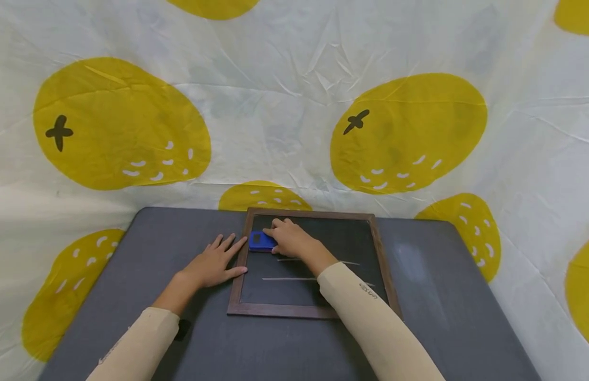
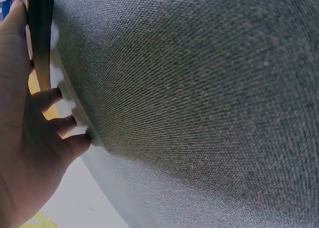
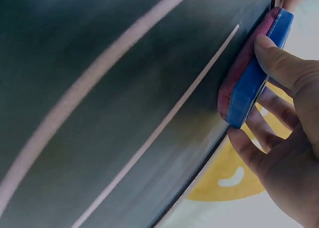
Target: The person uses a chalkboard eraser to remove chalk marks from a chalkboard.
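A chalkboard (image 1: 318,293) in a brown wooden frame lies on the dark table, with two pale chalk lines running across it. My right hand (image 1: 291,238) grips a blue chalkboard eraser (image 1: 260,241) at the board's upper left, near the left frame edge. In the right wrist view, thumb and fingers hold the sides of the eraser (image 3: 249,78), and its reddish felt face is against the board. My left hand (image 1: 213,264) rests with fingers spread on the table, its fingertips and thumb at the left side of the frame.
The grey table (image 1: 442,296) extends around the board on all sides. Behind it hangs a white cloth (image 1: 270,121) printed with large yellow fruit shapes, which also drapes down both sides.
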`<act>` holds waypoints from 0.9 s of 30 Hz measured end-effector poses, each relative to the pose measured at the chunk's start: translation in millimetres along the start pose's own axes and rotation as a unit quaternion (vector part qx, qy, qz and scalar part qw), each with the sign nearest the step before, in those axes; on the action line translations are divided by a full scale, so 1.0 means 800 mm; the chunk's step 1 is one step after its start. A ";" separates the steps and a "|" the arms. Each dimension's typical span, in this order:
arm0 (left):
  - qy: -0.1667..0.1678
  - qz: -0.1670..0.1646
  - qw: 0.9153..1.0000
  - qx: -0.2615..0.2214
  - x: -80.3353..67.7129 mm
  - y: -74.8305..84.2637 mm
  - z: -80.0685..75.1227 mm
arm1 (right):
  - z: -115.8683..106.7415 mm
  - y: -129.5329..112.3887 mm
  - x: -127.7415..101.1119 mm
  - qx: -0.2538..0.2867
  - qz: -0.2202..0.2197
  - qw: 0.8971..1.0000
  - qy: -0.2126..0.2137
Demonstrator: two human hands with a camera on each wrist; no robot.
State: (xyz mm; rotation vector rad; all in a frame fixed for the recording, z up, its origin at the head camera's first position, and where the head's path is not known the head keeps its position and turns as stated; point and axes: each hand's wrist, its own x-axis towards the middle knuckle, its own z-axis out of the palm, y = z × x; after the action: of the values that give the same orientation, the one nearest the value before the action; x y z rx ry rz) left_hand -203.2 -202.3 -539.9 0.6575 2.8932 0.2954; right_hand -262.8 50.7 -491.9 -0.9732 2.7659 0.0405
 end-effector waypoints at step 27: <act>0.004 0.005 1.000 -0.018 -0.002 0.000 -0.001 | 0.015 0.135 -0.099 0.088 0.040 0.994 0.047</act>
State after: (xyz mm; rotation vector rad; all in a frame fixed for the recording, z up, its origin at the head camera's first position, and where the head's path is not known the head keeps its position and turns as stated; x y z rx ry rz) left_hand -201.7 -203.1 -538.7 0.6653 2.8857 0.3503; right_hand -267.4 185.1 -492.3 -0.8391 2.8346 -0.2391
